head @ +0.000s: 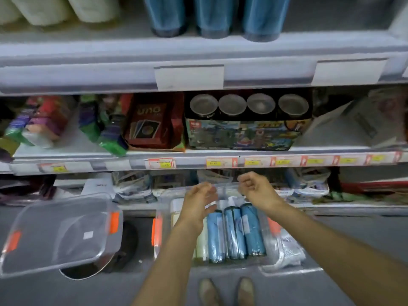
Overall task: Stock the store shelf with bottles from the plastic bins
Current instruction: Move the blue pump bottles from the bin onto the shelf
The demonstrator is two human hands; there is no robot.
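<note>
- Head view looks down at a clear plastic bin (159,237) on the grey floor (66,292), in front of the lowest shelf.
- Three blue bottles (235,235) lie side by side in this bin, caps pointing toward the shelving. Cream bottles (202,244) lie just to their left, partly hidden by the left forearm.
- The left hand (199,204) hovers over the far left part of the bin. Its fingers (208,191) are straight and held together, gripping nothing.
- The right hand (256,188) is at the bin's far rim with its fingers (244,178) curled. Blur makes it impossible to tell whether they pinch the rim or hold nothing.
- On the top shelf (88,56), three shelved blue bottles (215,16) stand in a row. Shelved cream bottles (55,9) are to their left, and bare space is to their right.
- The middle shelf carries a red card-game box (148,122), a toy box (242,135) with four round tubs (247,104) on top, and yellow price tags (220,162) along its edge.
- A second clear bin (59,235) with orange latches sits tilted at the left, resting on a dark round object (92,272).
- Two shoes (227,290) show at the bottom edge.
</note>
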